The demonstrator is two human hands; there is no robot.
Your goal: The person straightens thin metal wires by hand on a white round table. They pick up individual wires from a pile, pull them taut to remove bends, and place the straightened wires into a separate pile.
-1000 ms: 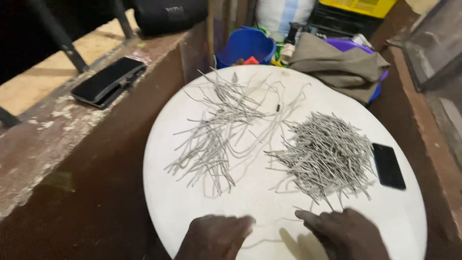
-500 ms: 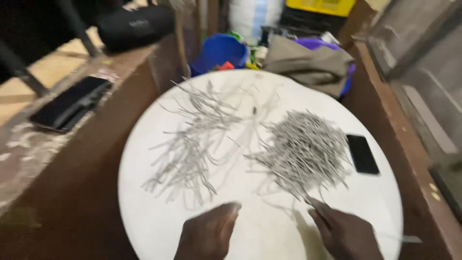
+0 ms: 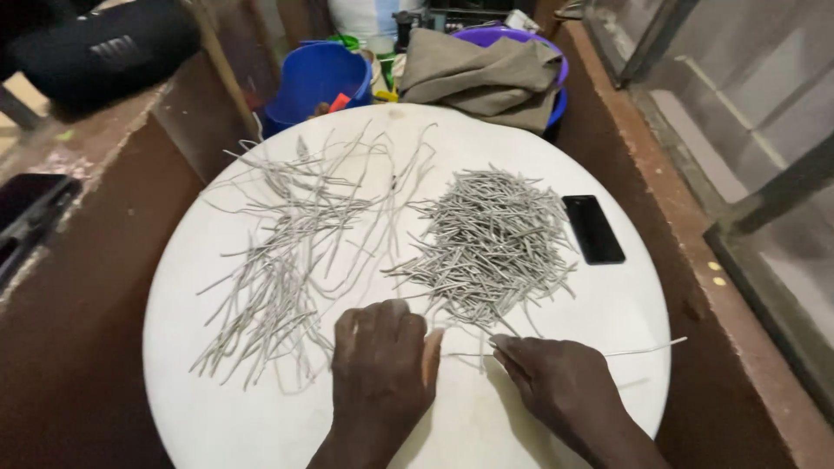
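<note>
Both hands (image 3: 382,369) slid left, fingers pinching one thin grey strand (image 3: 634,350) (straight).

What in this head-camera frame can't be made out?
- Left hand: seen from the back; what its fingers press or pinch is hidden underneath.
- Right hand: a thin grey strand runs out from it, but the grip itself is covered by the knuckles.
- Blue bucket: contents mostly out of sight behind its rim.
- Purple basin: covered by a folded grey cloth.
- Dark device on the left ledge: cut off by the frame edge.
</note>
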